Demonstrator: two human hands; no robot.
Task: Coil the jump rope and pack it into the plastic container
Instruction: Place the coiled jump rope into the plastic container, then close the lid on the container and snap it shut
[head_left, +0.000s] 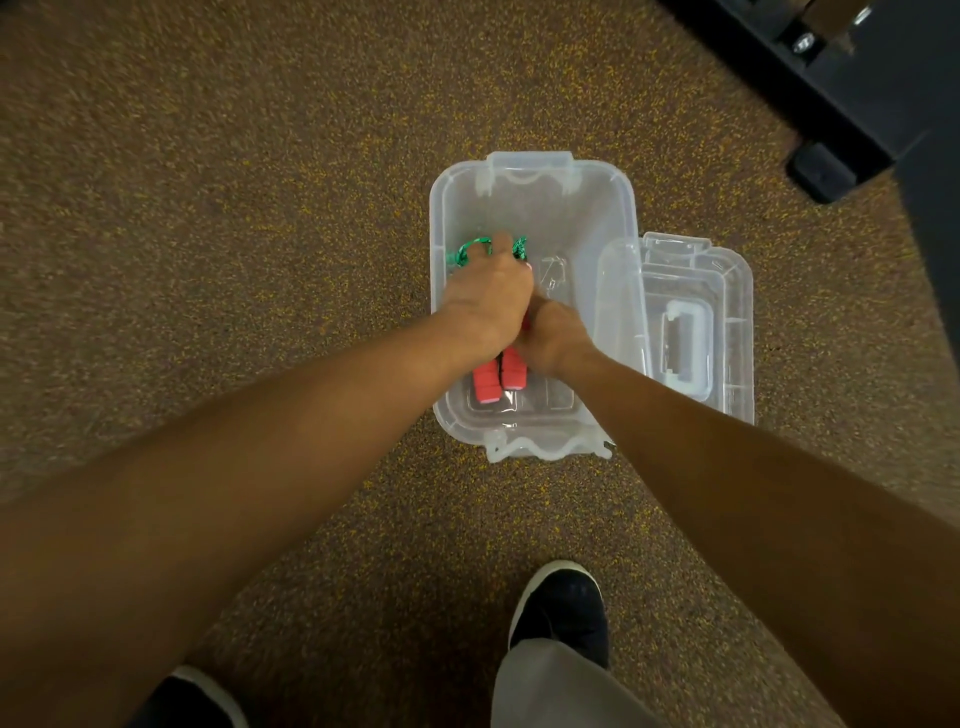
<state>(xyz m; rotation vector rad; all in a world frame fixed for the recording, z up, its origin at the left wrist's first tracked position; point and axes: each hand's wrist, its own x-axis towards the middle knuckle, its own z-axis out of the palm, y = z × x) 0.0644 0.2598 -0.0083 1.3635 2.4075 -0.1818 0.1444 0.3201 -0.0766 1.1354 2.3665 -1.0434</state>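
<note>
The packing step seems in hand: the left hand (488, 296) and the right hand (550, 335), close together, grip the coiled jump rope (498, 376) inside the open plastic container (613, 208); next they should probably release it and fit the lid (727, 291).

1. Supporting surface: floor (218, 218), brown speckled carpet with yellow flecks.
2. Clear plastic container (613, 208) rests directly on the floor, open-topped; both grips are inside it.
3. Clear lid (727, 291) lies just to the right of the grips, its left edge propped against the container's right wall.
4. Black equipment foot (821, 174) stands on the floor, beyond and well to the right of the grips.
5. Two dark shoes (563, 603) stand on the floor, nearer the wearer than the grips.
</note>
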